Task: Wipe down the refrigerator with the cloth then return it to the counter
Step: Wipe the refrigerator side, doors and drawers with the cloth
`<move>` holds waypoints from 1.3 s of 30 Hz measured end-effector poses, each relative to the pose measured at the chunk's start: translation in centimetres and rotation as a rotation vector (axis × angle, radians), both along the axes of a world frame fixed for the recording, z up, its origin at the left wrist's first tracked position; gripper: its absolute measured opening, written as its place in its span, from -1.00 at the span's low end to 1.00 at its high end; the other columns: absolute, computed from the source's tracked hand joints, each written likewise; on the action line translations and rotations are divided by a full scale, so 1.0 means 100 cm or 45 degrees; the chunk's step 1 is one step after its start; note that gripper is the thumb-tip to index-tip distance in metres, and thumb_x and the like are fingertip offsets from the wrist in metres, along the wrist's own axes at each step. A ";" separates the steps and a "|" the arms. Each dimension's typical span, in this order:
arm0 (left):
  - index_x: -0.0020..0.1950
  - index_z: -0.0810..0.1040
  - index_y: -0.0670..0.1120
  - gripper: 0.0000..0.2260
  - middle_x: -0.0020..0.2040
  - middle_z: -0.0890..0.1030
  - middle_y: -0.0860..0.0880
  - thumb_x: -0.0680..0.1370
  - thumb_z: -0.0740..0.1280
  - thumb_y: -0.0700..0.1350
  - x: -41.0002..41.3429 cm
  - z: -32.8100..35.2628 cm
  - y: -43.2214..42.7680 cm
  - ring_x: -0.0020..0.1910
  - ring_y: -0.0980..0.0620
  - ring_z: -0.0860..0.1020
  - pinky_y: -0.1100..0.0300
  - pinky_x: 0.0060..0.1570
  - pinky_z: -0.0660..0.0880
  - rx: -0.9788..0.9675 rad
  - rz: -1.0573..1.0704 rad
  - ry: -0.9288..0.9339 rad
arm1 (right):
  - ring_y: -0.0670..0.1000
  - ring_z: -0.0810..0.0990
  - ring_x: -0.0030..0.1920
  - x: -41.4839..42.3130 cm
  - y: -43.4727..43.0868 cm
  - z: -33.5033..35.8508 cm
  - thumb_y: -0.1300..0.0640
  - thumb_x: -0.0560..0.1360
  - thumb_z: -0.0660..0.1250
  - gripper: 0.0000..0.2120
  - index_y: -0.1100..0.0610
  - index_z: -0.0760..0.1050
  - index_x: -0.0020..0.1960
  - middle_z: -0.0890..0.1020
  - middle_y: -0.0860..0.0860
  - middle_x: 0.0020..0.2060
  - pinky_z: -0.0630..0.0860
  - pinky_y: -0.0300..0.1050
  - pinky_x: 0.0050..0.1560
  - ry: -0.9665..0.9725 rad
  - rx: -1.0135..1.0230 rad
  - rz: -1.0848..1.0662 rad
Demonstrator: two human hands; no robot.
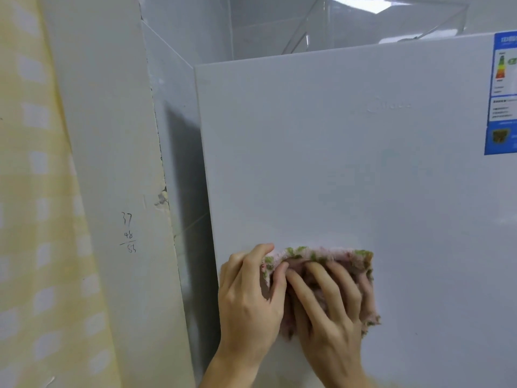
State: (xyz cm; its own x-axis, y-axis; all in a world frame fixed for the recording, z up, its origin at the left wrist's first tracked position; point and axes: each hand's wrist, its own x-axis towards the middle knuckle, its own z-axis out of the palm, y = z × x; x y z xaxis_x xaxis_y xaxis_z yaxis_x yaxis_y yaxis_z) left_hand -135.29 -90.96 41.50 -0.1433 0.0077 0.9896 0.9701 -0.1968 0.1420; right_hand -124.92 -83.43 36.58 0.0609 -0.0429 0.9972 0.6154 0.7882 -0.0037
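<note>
A white refrigerator fills the middle and right of the head view, its door facing me. A pink cloth with a green patterned edge is pressed flat against the lower part of the door, near its left edge. My left hand grips the cloth's left edge, thumb and fingers curled around it. My right hand lies on top of the cloth with fingers spread, holding it against the door. The counter is out of view.
A blue energy label is stuck on the door's upper right. A white wall panel with pencilled numbers stands left of the fridge, with a yellow checked curtain further left. A clear plastic box sits on top.
</note>
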 end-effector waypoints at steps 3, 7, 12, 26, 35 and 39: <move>0.25 0.52 -0.05 -0.71 0.11 0.50 0.09 0.57 0.46 -0.06 -0.007 0.004 0.001 0.08 0.06 0.53 0.10 0.10 0.54 0.033 0.050 0.053 | 0.09 0.39 0.55 0.007 0.005 0.005 0.07 0.63 0.34 -0.66 -0.04 0.59 0.39 0.51 0.00 0.47 0.17 0.15 0.58 -0.105 0.003 -0.003; 0.25 0.51 -0.07 -0.72 0.16 0.53 0.06 0.59 0.46 -0.07 -0.012 0.006 0.004 0.17 -0.02 0.51 0.03 0.19 0.51 0.053 0.106 0.121 | 0.05 0.23 0.64 0.004 0.005 0.008 0.03 0.67 0.27 -0.58 -0.04 0.47 0.52 0.36 -0.03 0.58 0.11 0.05 0.63 -0.180 -0.087 0.029; 0.28 0.57 -0.07 -0.76 0.33 0.58 -0.11 0.65 0.40 -0.02 -0.021 0.003 0.006 0.35 -0.15 0.52 -0.02 0.39 0.40 -0.015 0.218 0.166 | 0.16 0.09 0.68 0.006 -0.001 0.022 -0.11 0.63 0.27 -0.46 -0.09 0.36 0.60 0.19 0.12 0.67 -0.08 0.20 0.66 -0.219 -0.223 -0.095; 0.68 0.17 -0.16 -0.39 0.70 0.11 -0.18 0.67 0.20 0.03 -0.093 0.011 -0.026 0.70 -0.21 0.03 -0.32 0.61 0.06 -0.215 0.461 0.025 | 0.24 0.03 0.68 -0.025 0.003 0.054 -0.09 0.73 0.10 -0.43 0.09 0.17 0.68 0.12 0.24 0.66 0.00 0.22 0.67 -0.149 -0.184 -0.250; 0.47 0.55 -0.03 -0.60 0.65 0.26 -0.17 0.65 0.24 0.02 -0.101 0.019 -0.025 0.64 -0.29 0.10 -0.36 0.52 0.13 -0.224 0.554 0.153 | 0.18 0.17 0.66 -0.066 -0.015 0.159 -0.09 0.74 0.12 -0.50 0.01 0.28 0.64 0.25 0.15 0.63 0.03 0.23 0.66 0.029 -0.087 -0.129; 0.46 0.56 -0.01 -0.62 0.66 0.24 -0.18 0.66 0.23 -0.02 -0.109 0.013 -0.028 0.64 -0.30 0.09 -0.38 0.54 0.08 -0.254 0.569 0.182 | 0.16 0.13 0.67 -0.062 -0.017 0.112 0.00 0.75 0.12 -0.50 0.07 0.24 0.66 0.21 0.14 0.65 0.02 0.23 0.67 -0.167 -0.045 -0.072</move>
